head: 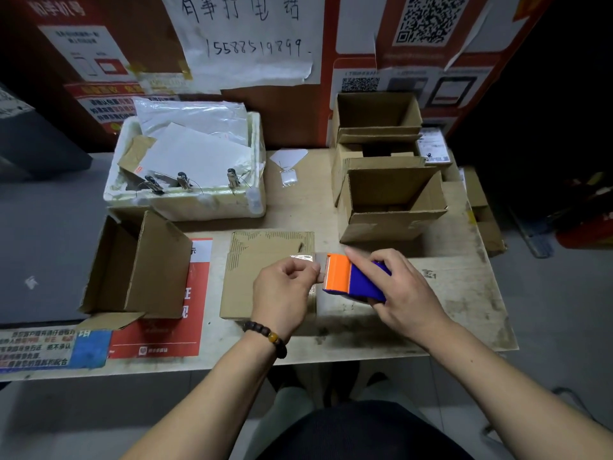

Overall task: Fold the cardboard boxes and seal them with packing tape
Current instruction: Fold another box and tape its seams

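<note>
A closed cardboard box [252, 273] lies in the middle of the table, its top flaps shut. My right hand [401, 290] grips an orange and blue tape dispenser [351, 277] at the box's right edge. My left hand [285, 290] rests over the box and pinches the clear tape end [316, 268] right at the dispenser's orange mouth. A shiny strip of tape shows on the box top beside my left thumb. An open cardboard box [139, 270] lies on its side at the left.
A white foam box [199, 200] holding papers and metal clips stands at the back left. Three open cardboard boxes [391, 200] are stacked and lined up at the back right. Printed notices cover the table's front left. The table's right edge is near the dispenser.
</note>
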